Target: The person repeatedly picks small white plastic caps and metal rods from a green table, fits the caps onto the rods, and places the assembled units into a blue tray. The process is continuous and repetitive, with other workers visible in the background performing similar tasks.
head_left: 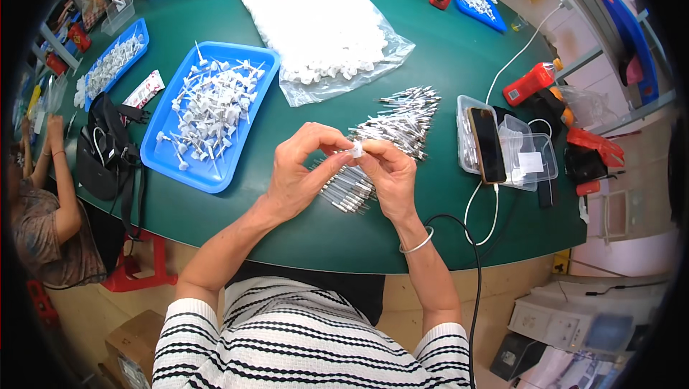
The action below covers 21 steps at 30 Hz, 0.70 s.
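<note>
Both hands meet over the near middle of the green table, fingertips pinched together. Between them sits a small white plastic cap [357,149]; my left hand [305,170] grips it from the left and my right hand [390,176] from the right. Fingers hide whether a metal shaft is fitted in it. Just beyond and beneath my hands lies a heap of thin metal shafts [402,120], with a neater row of shafts [346,191] on the near side. To the left, a blue tray [153,141] holds many white-capped shafts [215,109]. A clear bag of white caps [316,23] lies farther back.
On the right, a phone [486,146] rests on clear plastic boxes [535,174], with a white cable alongside. Red bottles [532,83] stand at the right and back. A black bag [108,145] and another blue tray [133,37] lie left, near a seated co-worker [61,224].
</note>
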Each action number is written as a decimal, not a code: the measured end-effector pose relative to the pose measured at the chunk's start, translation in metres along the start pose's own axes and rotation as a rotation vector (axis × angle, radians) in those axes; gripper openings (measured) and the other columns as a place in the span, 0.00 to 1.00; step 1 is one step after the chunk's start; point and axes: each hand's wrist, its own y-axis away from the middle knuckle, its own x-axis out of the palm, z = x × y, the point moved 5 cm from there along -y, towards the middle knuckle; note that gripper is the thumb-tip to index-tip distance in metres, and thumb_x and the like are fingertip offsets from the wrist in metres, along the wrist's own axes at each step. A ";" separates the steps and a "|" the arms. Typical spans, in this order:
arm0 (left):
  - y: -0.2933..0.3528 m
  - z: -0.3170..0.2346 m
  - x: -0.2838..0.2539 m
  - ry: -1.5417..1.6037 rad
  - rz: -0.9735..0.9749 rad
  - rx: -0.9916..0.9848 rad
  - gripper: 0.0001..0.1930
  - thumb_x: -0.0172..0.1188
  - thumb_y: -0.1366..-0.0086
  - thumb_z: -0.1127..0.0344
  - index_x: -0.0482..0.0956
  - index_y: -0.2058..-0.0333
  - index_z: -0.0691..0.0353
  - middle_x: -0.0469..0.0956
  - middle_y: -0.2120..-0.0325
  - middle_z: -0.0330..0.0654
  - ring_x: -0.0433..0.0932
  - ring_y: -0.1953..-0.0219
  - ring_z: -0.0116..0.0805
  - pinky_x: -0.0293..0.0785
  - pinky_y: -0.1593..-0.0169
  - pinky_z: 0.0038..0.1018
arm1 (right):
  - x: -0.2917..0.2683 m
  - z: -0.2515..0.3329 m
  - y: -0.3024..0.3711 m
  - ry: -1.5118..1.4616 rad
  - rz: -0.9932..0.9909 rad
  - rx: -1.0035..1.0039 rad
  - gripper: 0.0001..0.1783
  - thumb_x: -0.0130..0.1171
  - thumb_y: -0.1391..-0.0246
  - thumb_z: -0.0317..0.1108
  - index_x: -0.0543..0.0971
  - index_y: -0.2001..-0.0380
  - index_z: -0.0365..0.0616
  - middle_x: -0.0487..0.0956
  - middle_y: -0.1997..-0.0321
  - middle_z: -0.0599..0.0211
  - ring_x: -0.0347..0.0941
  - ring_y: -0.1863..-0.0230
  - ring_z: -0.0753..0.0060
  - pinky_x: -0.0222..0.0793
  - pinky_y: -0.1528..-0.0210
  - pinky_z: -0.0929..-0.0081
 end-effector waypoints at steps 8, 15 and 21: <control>-0.001 -0.015 -0.002 -0.323 -0.052 0.245 0.09 0.65 0.51 0.79 0.77 0.71 0.63 0.77 0.72 0.41 0.75 0.71 0.35 0.72 0.70 0.27 | 0.002 0.000 0.000 0.070 -0.007 -0.036 0.07 0.59 0.45 0.23 0.78 0.62 0.34 0.78 0.64 0.65 0.76 0.63 0.77 0.73 0.58 0.80; 0.001 -0.021 0.003 -0.517 -0.062 0.453 0.13 0.64 0.56 0.80 0.73 0.70 0.64 0.74 0.74 0.41 0.73 0.73 0.38 0.70 0.71 0.29 | 0.003 -0.018 0.002 -0.154 -0.007 0.094 0.08 0.58 0.43 0.25 0.77 0.61 0.34 0.79 0.64 0.65 0.77 0.63 0.76 0.74 0.56 0.79; 0.002 -0.023 0.007 -0.562 -0.080 0.525 0.14 0.64 0.57 0.80 0.72 0.69 0.65 0.74 0.74 0.42 0.73 0.73 0.40 0.70 0.71 0.30 | 0.010 -0.025 0.006 -0.480 0.008 0.207 0.09 0.58 0.42 0.27 0.77 0.59 0.35 0.80 0.62 0.65 0.76 0.61 0.77 0.73 0.53 0.77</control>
